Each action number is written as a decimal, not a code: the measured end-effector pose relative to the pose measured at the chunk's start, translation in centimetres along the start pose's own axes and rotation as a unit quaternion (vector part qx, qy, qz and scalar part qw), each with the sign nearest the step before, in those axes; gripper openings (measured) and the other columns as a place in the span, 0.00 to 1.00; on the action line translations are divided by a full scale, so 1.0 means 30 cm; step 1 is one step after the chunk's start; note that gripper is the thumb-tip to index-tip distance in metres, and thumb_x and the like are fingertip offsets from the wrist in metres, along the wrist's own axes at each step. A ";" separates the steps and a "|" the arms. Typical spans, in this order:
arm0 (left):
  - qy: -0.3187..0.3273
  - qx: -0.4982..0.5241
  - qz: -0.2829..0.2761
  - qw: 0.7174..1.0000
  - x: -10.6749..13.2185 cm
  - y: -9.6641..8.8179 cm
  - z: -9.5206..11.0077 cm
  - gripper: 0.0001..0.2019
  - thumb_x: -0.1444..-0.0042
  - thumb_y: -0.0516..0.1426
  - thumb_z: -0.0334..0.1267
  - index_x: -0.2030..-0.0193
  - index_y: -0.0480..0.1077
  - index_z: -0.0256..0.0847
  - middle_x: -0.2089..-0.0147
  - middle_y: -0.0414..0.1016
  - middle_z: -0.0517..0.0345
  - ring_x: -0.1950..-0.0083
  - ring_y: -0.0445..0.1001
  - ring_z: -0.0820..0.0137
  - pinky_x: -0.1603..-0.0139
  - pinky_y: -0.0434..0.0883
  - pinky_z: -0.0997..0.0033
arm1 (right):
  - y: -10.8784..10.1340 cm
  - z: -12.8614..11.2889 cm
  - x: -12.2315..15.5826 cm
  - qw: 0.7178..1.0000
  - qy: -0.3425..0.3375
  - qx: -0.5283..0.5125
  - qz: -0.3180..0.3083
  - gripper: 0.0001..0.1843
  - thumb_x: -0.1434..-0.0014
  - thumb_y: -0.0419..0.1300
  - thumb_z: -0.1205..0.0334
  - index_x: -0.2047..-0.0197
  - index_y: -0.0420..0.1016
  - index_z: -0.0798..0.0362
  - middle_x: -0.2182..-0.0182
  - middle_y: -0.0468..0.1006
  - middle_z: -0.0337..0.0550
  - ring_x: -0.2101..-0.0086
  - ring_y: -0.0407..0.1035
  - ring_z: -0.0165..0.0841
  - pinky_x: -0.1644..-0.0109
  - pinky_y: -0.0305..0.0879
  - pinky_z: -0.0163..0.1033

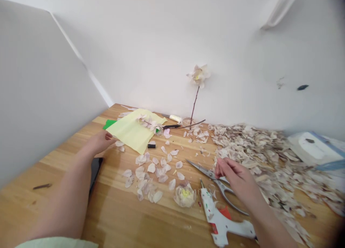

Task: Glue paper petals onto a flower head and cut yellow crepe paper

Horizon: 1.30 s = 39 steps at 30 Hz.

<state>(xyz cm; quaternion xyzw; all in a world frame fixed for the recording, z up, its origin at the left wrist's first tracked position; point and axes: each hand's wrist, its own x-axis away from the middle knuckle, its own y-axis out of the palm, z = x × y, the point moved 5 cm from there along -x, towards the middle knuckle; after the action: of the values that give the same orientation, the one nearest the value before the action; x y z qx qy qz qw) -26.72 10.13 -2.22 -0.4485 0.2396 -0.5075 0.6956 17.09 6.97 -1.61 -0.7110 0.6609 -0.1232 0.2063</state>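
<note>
My left hand (99, 143) rests on the wooden table (67, 158) at the near edge of a yellow paper sheet (132, 131), fingers curled and touching it. My right hand (235, 176) hovers over metal scissors (215, 181), fingers bent and pinched at the edge of a big heap of dry husk flakes (269, 158); what they hold is too small to make out. Loose pale petals (153, 172) lie between my hands. A half-built petal flower (185, 195) sits near a white glue gun (222, 221).
A finished flower on a twig (198, 76) stands against the white wall. A petal branch (151, 124) lies on the yellow sheet, green paper (108, 124) beneath it. A dark phone (95, 170) lies under my left forearm. A white packet (314, 149) sits far right.
</note>
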 end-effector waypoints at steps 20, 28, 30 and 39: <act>0.230 0.331 -0.219 0.889 0.286 -0.001 0.371 0.08 0.52 0.60 0.38 0.66 0.64 0.43 0.71 0.70 0.61 0.68 0.70 0.72 0.69 0.67 0.73 | 0.113 -0.091 0.069 0.981 0.048 -0.175 -0.073 0.13 0.45 0.58 0.49 0.67 0.66 0.50 0.71 0.71 0.39 0.70 0.67 0.31 0.66 0.66 0.36; 0.267 0.350 -0.357 0.824 0.469 0.166 0.556 0.07 0.48 0.56 0.34 0.63 0.62 0.41 0.66 0.69 0.60 0.66 0.67 0.73 0.64 0.66 0.72 | 0.216 -0.139 0.136 0.955 0.048 -0.255 -0.145 0.20 0.48 0.63 0.62 0.55 0.59 0.47 0.65 0.73 0.37 0.65 0.69 0.30 0.60 0.65 0.38; 0.252 0.369 -0.359 0.819 0.476 0.183 0.569 0.07 0.48 0.57 0.34 0.64 0.62 0.41 0.67 0.68 0.60 0.67 0.67 0.73 0.65 0.65 0.71 | 0.209 -0.136 0.132 0.960 0.061 -0.243 -0.126 0.16 0.48 0.62 0.65 0.59 0.60 0.47 0.70 0.73 0.33 0.69 0.69 0.28 0.64 0.64 0.35; 0.206 0.375 -0.354 0.832 0.514 0.272 0.579 0.18 0.54 0.61 0.36 0.55 0.64 0.41 0.64 0.73 0.55 0.63 0.72 0.68 0.64 0.69 0.68 | 0.180 -0.125 0.125 0.976 0.073 -0.190 -0.078 0.14 0.49 0.61 0.64 0.63 0.59 0.48 0.75 0.73 0.31 0.72 0.69 0.29 0.69 0.63 0.34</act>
<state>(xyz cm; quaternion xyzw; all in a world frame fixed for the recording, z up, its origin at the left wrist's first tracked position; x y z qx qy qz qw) -3.32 3.21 0.98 -0.0930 -0.0067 -0.8507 0.5173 10.98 2.53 -1.11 -0.7754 0.6284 -0.0627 0.0079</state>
